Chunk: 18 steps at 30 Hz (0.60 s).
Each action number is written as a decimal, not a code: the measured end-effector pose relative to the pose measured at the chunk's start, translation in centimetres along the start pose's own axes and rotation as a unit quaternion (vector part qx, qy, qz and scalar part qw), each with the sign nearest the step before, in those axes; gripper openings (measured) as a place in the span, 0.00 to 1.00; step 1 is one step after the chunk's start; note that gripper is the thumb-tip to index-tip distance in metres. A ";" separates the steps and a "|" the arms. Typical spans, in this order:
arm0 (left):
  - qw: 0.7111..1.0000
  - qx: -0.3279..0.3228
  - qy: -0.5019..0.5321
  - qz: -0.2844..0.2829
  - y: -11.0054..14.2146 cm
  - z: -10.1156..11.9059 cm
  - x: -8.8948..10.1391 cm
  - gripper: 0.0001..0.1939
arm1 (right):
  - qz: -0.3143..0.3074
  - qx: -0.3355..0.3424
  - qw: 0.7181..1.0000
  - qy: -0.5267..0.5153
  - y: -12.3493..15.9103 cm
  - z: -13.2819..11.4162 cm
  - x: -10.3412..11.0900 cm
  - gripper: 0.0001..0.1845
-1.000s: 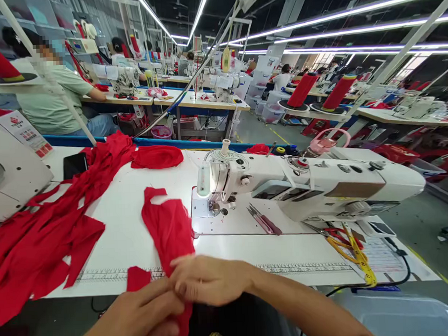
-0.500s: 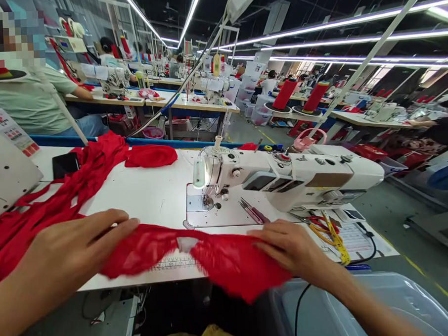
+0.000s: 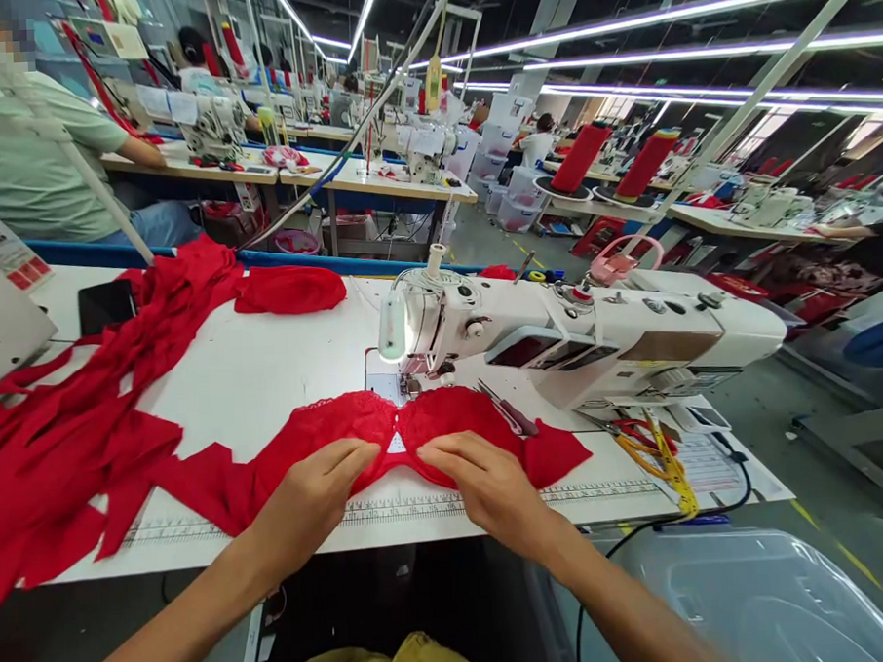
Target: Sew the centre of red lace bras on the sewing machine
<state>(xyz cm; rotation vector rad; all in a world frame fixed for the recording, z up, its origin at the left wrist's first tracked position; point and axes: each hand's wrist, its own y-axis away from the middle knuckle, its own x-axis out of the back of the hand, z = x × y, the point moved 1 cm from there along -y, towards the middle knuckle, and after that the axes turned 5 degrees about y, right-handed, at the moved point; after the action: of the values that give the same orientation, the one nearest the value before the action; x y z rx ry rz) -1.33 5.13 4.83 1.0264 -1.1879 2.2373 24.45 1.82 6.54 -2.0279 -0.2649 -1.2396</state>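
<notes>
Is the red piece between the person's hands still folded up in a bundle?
No, the red lace piece lies spread open under both hands.

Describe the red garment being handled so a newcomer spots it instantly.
Start at the white sewing machine right of centre. In front of its needle end, left hand and right hand hold the red garment. Two cups joined at centre set it apart from the red heap at left.

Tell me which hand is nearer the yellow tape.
Right. The right hand is at the red bra, just right of its centre gap and left of the yellow tape. The left hand is farther off, left of that gap.
</notes>
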 end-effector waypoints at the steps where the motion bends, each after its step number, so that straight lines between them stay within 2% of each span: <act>1: 1.000 0.021 -0.001 -0.011 -0.6 -0.4 -1.0 0.20 | -0.011 -0.001 1.000 -0.019 -0.7 0.4 -1.0 0.25; 3: 0.997 0.061 -0.048 -0.026 -0.9 -1.2 -3.1 0.20 | -0.049 -0.030 0.998 -0.031 -1.3 1.3 -2.9 0.22; 5: 0.989 0.093 -0.108 -0.038 -0.3 -1.8 -4.6 0.28 | -0.086 -0.064 0.994 -0.015 -1.0 2.3 -4.1 0.27; 8: 0.980 0.128 -0.145 -0.053 1.2 -2.0 -5.6 0.34 | -0.121 -0.095 0.988 0.009 0.3 3.0 -4.9 0.31; 14: 0.983 0.144 -0.101 -0.052 1.5 -1.5 -4.9 0.35 | -0.131 -0.112 0.985 -0.025 0.9 2.5 -4.1 0.32; 16: 0.985 0.144 -0.084 -0.035 0.7 -1.4 -4.3 0.30 | -0.109 -0.117 0.986 -0.054 0.3 2.4 -3.5 0.29; 18: 0.989 0.138 -0.058 -0.015 -0.3 -1.3 -3.8 0.24 | -0.058 -0.123 0.988 -0.076 -0.6 2.5 -3.1 0.23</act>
<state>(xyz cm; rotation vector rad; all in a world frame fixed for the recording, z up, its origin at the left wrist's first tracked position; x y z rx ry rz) 0.78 6.37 1.57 1.2870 -0.9158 2.3937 24.26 4.47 3.59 -2.3536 -0.3199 -1.2383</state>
